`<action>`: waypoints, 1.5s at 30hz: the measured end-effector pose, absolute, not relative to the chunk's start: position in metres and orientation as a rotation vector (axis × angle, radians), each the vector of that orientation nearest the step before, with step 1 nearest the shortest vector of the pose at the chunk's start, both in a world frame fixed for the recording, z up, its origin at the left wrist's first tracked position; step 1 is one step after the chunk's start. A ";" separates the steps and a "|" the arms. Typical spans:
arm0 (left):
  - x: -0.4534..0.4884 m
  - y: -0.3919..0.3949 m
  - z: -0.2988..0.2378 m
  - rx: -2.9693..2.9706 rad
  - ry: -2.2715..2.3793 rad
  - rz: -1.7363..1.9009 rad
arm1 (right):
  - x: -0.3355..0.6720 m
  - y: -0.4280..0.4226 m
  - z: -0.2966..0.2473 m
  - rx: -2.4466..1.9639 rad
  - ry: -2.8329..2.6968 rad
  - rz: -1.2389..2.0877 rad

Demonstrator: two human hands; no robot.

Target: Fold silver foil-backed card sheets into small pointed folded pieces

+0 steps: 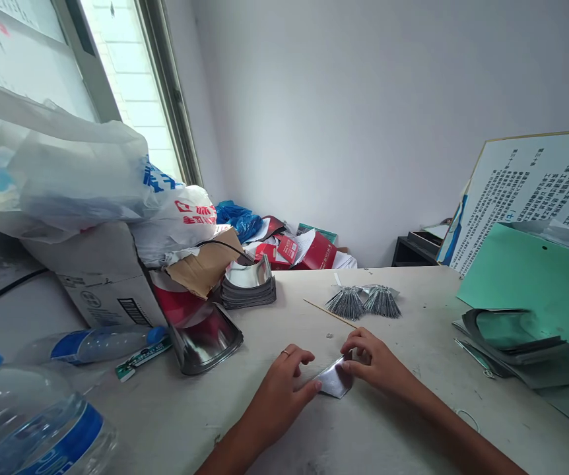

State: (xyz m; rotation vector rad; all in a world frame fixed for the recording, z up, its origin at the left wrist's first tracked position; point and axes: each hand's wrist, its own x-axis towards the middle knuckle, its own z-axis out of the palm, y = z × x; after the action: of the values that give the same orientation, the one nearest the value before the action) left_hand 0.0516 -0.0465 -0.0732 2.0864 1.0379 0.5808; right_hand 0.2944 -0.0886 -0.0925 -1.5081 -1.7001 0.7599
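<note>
While the L hand [279,396], its fingers spread, touches silver foil [334,382] w/ thumb, the R hand [371,359] is at the other edge, grip I cannot tell; foil is btwn them, at white table [274,330]. Left: capped bottle [99,344], carton [101,274] under plastic bags [81,165]. Behind: pale wall [364,119].

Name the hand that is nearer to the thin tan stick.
Right. The right hand is close by the near end of the stick; whether they touch is unclear. The left hand is farther off, nearer the person and to the stick's left.
</note>
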 end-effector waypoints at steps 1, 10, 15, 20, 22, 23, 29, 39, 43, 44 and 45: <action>0.053 -0.048 -0.076 2.114 1.020 0.562 | 0.293 -0.089 -0.093 -1.474 -1.736 0.765; 0.057 -0.052 -0.077 2.121 0.966 0.495 | 0.279 -0.099 -0.091 -1.426 -1.824 0.862; 0.054 -0.052 -0.073 1.953 0.928 0.546 | 0.279 -0.100 -0.089 -1.389 -1.750 0.988; 0.055 -0.053 -0.071 1.830 0.937 0.534 | 0.277 -0.101 -0.088 -1.375 -1.758 1.008; 0.056 -0.053 -0.071 1.821 0.926 0.533 | 0.276 -0.102 -0.088 -1.368 -1.764 0.999; 0.056 -0.053 -0.071 1.815 0.917 0.531 | 0.276 -0.102 -0.087 -1.362 -1.768 0.999; 0.055 -0.053 -0.067 1.765 0.944 0.479 | 0.275 -0.102 -0.085 -1.385 -1.788 0.996; 0.065 -0.051 -0.066 1.678 0.981 0.478 | 0.278 -0.101 -0.080 -1.383 -1.804 0.911; 0.067 -0.053 -0.067 1.707 0.999 0.499 | 0.280 -0.102 -0.079 -1.373 -1.807 0.906; 0.067 -0.053 -0.067 1.714 0.991 0.511 | 0.281 -0.102 -0.078 -1.375 -1.799 0.918; 0.067 -0.054 -0.067 1.716 0.978 0.524 | 0.282 -0.101 -0.078 -1.381 -1.787 0.940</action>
State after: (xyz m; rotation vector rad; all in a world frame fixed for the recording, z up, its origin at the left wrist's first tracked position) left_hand 0.0674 -0.0540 -0.0669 1.7155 0.9781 0.5238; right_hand 0.2816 -0.1012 -0.0780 -1.3814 -1.7872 0.9397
